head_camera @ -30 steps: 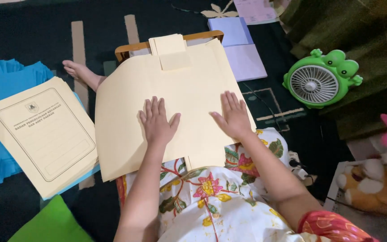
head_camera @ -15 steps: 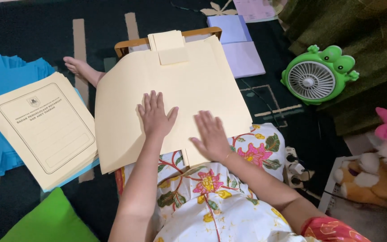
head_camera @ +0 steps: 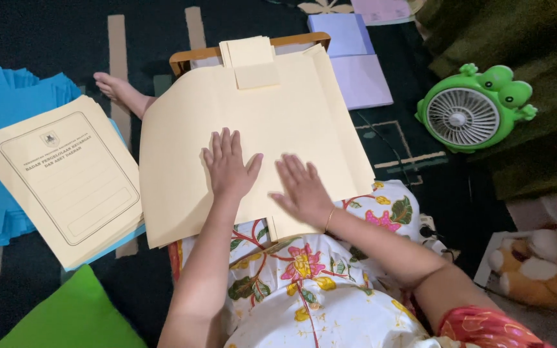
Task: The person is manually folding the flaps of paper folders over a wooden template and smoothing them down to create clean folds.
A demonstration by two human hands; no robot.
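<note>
Both my palms are flat on the cream folder sheet (head_camera: pixel 253 129) at the centre of the frame, fingers spread, gripping nothing. My left hand (head_camera: pixel 228 166) presses mid-sheet; my right hand (head_camera: pixel 303 188) is just beside it, lower, close to the bottom edge. The sheet is pale manila, unfolded, with a side flap on the right and a small tab at its top (stubby, squarish). It lies over a wooden board (head_camera: pixel 191 58), which is mostly hidden; only its top rim shows. At left, a printed cover (head_camera: pixel 66 180) overlaps blue sheets (head_camera: pixel 1 129). The soft toy (head_camera: pixel 536 270) at lower right is blurred and cut off.
</note>
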